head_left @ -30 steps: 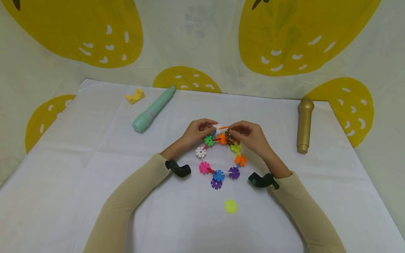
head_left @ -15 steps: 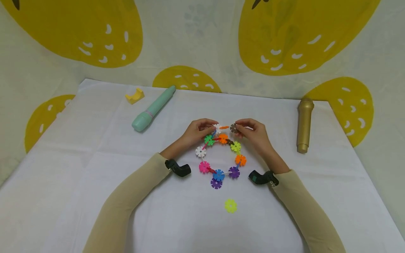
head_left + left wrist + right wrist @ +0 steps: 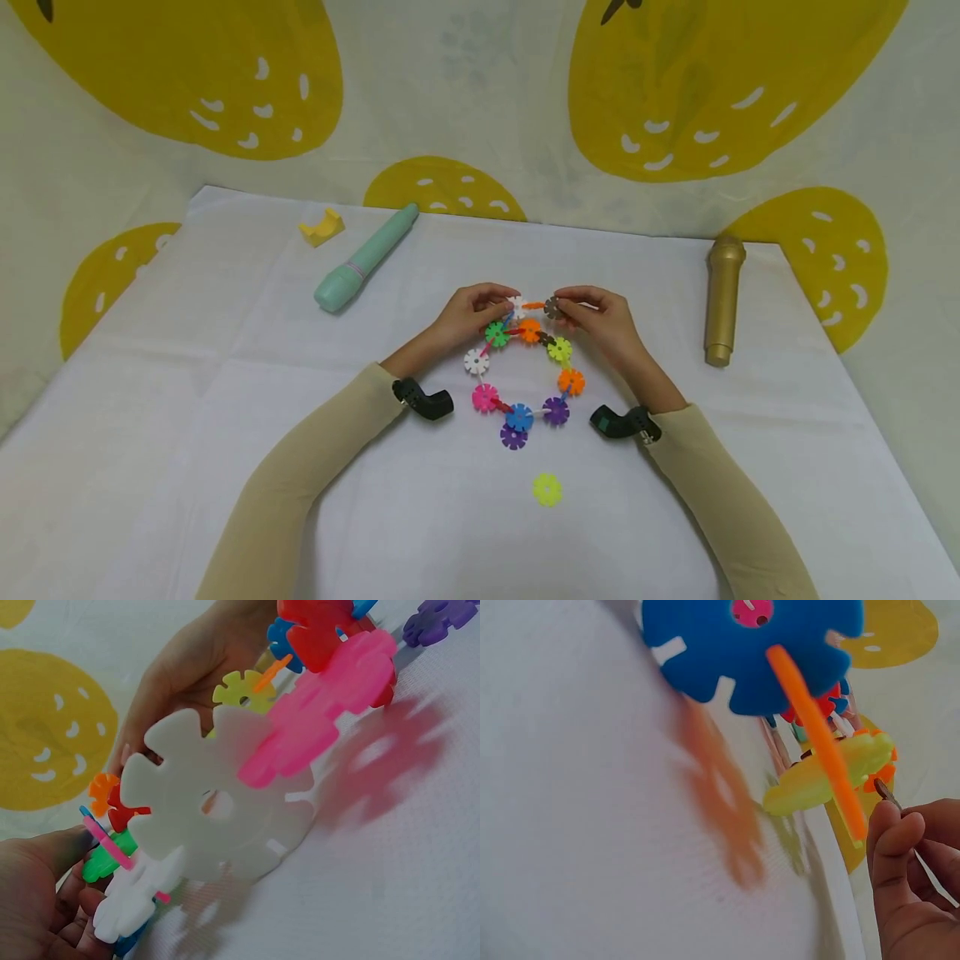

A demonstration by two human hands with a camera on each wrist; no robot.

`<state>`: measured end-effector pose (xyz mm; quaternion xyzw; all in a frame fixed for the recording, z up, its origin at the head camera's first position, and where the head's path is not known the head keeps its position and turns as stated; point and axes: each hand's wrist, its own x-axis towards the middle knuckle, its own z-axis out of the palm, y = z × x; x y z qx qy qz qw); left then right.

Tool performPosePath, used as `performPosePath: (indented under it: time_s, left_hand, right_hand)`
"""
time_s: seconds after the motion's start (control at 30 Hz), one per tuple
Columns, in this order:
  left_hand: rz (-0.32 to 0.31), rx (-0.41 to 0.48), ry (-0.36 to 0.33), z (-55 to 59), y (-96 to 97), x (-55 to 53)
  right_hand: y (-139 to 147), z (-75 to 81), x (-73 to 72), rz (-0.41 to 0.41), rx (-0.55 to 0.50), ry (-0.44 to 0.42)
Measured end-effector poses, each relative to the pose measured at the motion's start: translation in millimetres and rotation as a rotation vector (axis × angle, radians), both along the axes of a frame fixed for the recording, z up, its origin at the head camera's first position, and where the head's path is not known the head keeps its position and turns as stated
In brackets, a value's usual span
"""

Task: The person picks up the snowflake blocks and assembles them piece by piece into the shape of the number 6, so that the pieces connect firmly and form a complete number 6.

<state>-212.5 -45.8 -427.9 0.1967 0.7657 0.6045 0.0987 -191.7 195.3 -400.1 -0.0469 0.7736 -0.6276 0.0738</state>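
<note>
I watch a ring of linked flower discs point(image 3: 485, 398) on the counter point(image 3: 375, 517). At the ring's far side, the fingers of the left hand point(image 3: 474, 311) pinch a white disc point(image 3: 517, 307); those of the right hand point(image 3: 602, 320) pinch a brown disc point(image 3: 551, 307). Between them an orange disc point(image 3: 533, 306) stands edge-on; I can't tell whether it touches the brown one. A yellow disc point(image 3: 547, 490) lies on the ring's near side.

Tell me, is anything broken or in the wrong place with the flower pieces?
Nothing looks broken. One yellow disc lies alone, away from the colourful ring. A purple disc sticks out past the ring's blue disc, spoiling the round shape.
</note>
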Motion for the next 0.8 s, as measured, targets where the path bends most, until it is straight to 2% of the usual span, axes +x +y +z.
performPosePath:
  time_s: [0.2,0.47,0.8]
  left_hand:
    - [0.003,0.000,-0.020,1.0,0.4,0.5]
    - [0.021,-0.018,-0.023,0.7,1.2,-0.5]
    - [0.049,-0.002,-0.048,1.6,2.2,0.4]
  right_hand:
    - [-1.3,-2.0,-1.1,0.031,-0.007,0.017]
    - [-3.8,-3.1,-2.4,0.008,0.080,0.006]
    - [-8.3,-5.1,-2.2,0.012,0.103,-0.014]
